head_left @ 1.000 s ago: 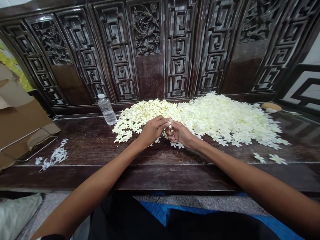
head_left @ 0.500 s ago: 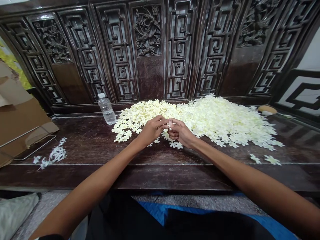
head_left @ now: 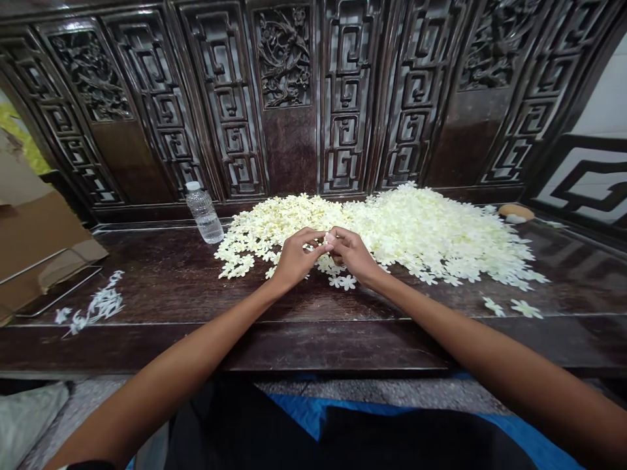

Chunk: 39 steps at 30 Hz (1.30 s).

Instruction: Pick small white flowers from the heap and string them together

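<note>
A wide heap of small cream-white flowers point(head_left: 421, 228) covers the back of a dark wooden bench point(head_left: 196, 287). My left hand point(head_left: 292, 256) and my right hand point(head_left: 351, 253) meet at the heap's near edge, fingertips touching. Both pinch one small white flower point(head_left: 327, 239) between them. A few loose flowers point(head_left: 343, 282) lie on the wood just under my right hand.
A clear plastic water bottle point(head_left: 202, 213) stands left of the heap. A small bunch of white strips point(head_left: 95, 305) lies at the far left, beside brown cardboard point(head_left: 42, 251). Two stray flowers point(head_left: 512, 307) lie at the right. A carved wooden backrest point(head_left: 294, 98) rises behind.
Both hands have stayed together on the small flower, with fingers shifting slightly. The view has drifted a little to the right and down.
</note>
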Tool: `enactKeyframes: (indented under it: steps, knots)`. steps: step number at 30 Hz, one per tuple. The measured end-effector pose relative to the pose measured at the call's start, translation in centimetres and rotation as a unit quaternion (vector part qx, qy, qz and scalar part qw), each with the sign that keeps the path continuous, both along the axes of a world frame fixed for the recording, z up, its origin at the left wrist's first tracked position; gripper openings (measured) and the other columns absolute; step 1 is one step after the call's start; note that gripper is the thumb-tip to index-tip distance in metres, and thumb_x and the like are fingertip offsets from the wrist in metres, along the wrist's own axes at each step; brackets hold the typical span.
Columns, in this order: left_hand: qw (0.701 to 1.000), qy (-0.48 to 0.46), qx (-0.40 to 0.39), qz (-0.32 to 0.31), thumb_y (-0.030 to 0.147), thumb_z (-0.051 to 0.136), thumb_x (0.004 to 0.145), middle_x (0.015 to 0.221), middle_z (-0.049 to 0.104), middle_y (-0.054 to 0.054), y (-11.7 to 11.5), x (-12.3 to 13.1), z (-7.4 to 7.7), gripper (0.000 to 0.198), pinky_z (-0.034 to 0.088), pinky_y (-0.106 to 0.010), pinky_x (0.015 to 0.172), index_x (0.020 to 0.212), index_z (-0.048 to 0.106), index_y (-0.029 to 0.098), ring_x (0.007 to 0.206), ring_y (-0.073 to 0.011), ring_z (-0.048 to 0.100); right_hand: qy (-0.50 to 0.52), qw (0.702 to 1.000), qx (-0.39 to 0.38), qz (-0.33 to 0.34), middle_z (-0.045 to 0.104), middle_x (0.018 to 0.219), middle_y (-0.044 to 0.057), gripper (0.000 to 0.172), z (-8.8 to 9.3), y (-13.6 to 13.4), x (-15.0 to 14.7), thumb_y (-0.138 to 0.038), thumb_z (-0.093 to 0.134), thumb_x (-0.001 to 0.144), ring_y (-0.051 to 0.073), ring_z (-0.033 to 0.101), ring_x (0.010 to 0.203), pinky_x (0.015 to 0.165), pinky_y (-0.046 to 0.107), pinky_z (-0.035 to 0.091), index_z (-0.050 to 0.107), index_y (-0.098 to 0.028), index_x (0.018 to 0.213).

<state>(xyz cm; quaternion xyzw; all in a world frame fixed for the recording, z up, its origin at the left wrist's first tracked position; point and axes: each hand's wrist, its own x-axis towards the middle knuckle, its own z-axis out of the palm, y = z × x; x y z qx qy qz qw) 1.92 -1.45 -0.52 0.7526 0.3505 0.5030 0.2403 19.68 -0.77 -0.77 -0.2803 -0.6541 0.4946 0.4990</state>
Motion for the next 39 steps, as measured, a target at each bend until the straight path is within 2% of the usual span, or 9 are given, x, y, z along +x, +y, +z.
enactKeyframes:
  steps: [6, 10, 15, 18, 24, 27, 31, 39]
  knots:
    - [0.994, -0.057, -0.087, -0.037, 0.055, 0.077, 0.085, 0.123, 0.067, -0.012, -0.1, 0.4, -0.1, 0.049, 0.058, -0.025, 0.063, 0.116, 0.077, 0.017, 0.092, -0.0188, 0.066, 0.015, 1.0, 0.004, 0.011, 0.037, 0.059, -0.009, 0.047, -0.2, 0.4, 0.1, -0.058, 0.075, 0.089, 0.006, 0.025, 0.047, 0.045, 0.022, 0.021, 0.047, -0.022, 0.076]
    - [0.983, -0.098, -0.143, -0.067, 0.055, 0.081, 0.081, 0.126, 0.067, -0.015, -0.4, 0.9, 0.3, 0.052, 0.059, -0.025, 0.061, 0.111, 0.075, 0.014, 0.088, -0.0177, 0.066, 0.004, 1.0, 0.023, 0.004, 0.041, 0.06, -0.007, 0.046, -0.2, 0.5, 0.3, -0.058, 0.074, 0.089, 0.007, 0.031, 0.048, 0.046, 0.023, 0.025, 0.051, -0.021, 0.077]
    - [0.964, -0.179, -0.174, -0.092, 0.051, 0.091, 0.069, 0.111, 0.068, -0.011, -0.5, 1.2, 0.4, 0.053, 0.058, -0.027, 0.064, 0.098, 0.072, 0.011, 0.077, -0.0136, 0.064, -0.015, 0.999, 0.03, 0.002, 0.044, 0.059, -0.006, 0.046, 0.0, 0.4, 0.5, -0.06, 0.074, 0.089, 0.008, 0.034, 0.048, 0.047, 0.024, 0.027, 0.052, -0.021, 0.076]
    - [0.945, -0.223, -0.215, -0.104, 0.047, 0.095, 0.064, 0.095, 0.068, -0.006, -0.5, 1.2, 0.1, 0.055, 0.056, -0.027, 0.065, 0.097, 0.07, 0.011, 0.07, -0.0111, 0.063, -0.015, 0.999, 0.027, 0.014, 0.047, 0.06, -0.005, 0.046, 0.2, 0.3, 0.5, -0.06, 0.075, 0.088, 0.008, 0.034, 0.048, 0.047, 0.024, 0.026, 0.054, -0.02, 0.076]
    - [0.901, -0.299, -0.287, -0.128, 0.039, 0.1, 0.057, 0.082, 0.069, -0.002, -0.4, 0.9, -0.3, 0.056, 0.055, -0.028, 0.073, 0.095, 0.07, 0.011, 0.069, -0.0101, 0.065, 0.009, 0.999, -0.004, 0.042, 0.043, 0.057, -0.006, 0.044, 0.3, 0.2, 0.6, -0.055, 0.078, 0.087, 0.007, 0.032, 0.048, 0.047, 0.024, 0.025, 0.055, -0.02, 0.074]
    - [0.892, -0.306, -0.307, -0.131, 0.037, 0.102, 0.053, 0.078, 0.069, -0.001, -0.4, 0.7, -0.1, 0.057, 0.057, -0.029, 0.075, 0.091, 0.069, 0.01, 0.066, -0.0104, 0.066, 0.018, 0.997, -0.028, 0.072, 0.044, 0.06, -0.006, 0.039, 0.5, 0.0, 0.8, -0.048, 0.077, 0.089, 0.006, 0.031, 0.048, 0.047, 0.024, 0.024, 0.055, -0.02, 0.074]
    - [0.891, -0.293, -0.319, -0.133, 0.037, 0.104, 0.049, 0.072, 0.069, -0.001, -0.6, 0.5, 0.4, 0.06, 0.057, -0.028, 0.068, 0.087, 0.066, 0.01, 0.063, -0.0114, 0.067, 0.02, 0.994, -0.042, 0.094, 0.042, 0.06, -0.006, 0.04, 0.7, -0.3, 0.8, -0.044, 0.078, 0.089, 0.005, 0.029, 0.047, 0.046, 0.023, 0.022, 0.052, -0.019, 0.071]
    - [0.919, -0.206, -0.298, -0.152, 0.038, 0.103, 0.049, 0.067, 0.068, -0.001, -0.5, -0.3, 0.8, 0.059, 0.057, -0.026, 0.058, 0.08, 0.06, 0.012, 0.055, -0.0117, 0.065, -0.045, 0.992, -0.01, 0.122, 0.048, 0.059, -0.004, 0.044, 1.1, -0.6, 0.8, -0.054, 0.072, 0.091, 0.006, 0.028, 0.046, 0.045, 0.023, 0.022, 0.054, -0.019, 0.071]
